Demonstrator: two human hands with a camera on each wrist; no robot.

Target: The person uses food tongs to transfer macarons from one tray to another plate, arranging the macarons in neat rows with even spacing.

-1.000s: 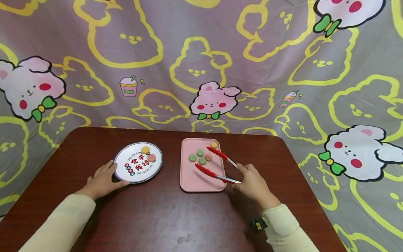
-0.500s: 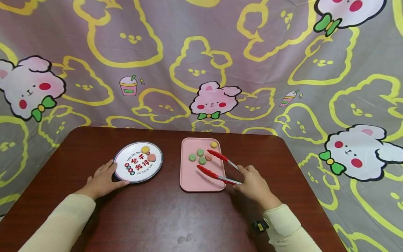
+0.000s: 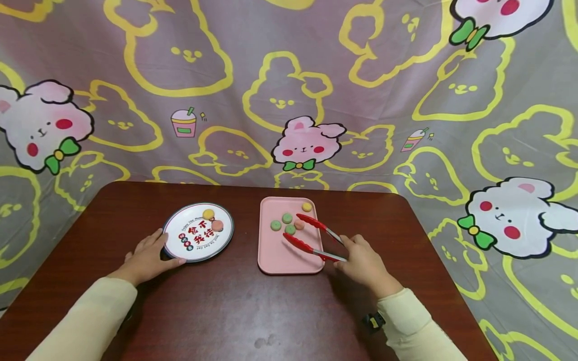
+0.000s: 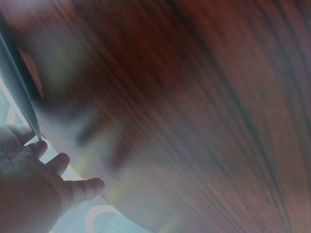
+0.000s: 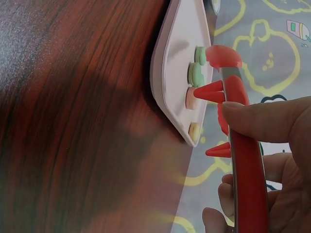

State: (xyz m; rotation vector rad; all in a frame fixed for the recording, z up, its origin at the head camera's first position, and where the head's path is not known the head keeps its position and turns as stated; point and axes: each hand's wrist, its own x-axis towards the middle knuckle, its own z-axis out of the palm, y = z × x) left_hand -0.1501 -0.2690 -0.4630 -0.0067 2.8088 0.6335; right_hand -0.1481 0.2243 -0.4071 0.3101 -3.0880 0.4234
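Note:
In the head view my left hand [image 3: 144,256] rests against the near left edge of a white round plate [image 3: 173,240], thumb along its front, fingers spread. A yellow macaron [image 3: 208,214] and a pink macaron [image 3: 217,225] lie on that plate. My right hand [image 3: 363,263] grips red-and-silver tongs [image 3: 298,243], their tips apart over a pink tray [image 3: 280,258]. Three green macarons [image 3: 287,218] sit between the tips or beside them, with an orange-pink macaron [image 3: 299,225] near the upper tip. Another yellow macaron [image 3: 307,206] lies in the tray's far right corner.
Plate and tray stand apart on a dark brown wooden table [image 3: 235,311]. Behind it hangs a grey-pink cloth [image 3: 253,30] printed with yellow outlines and rabbits. A dark device [image 3: 373,322] is strapped at the right wrist.
The tips of the tongs have drawn slightly closer together, the near one shifting a little right. The left hand, plate and macarons look the same.

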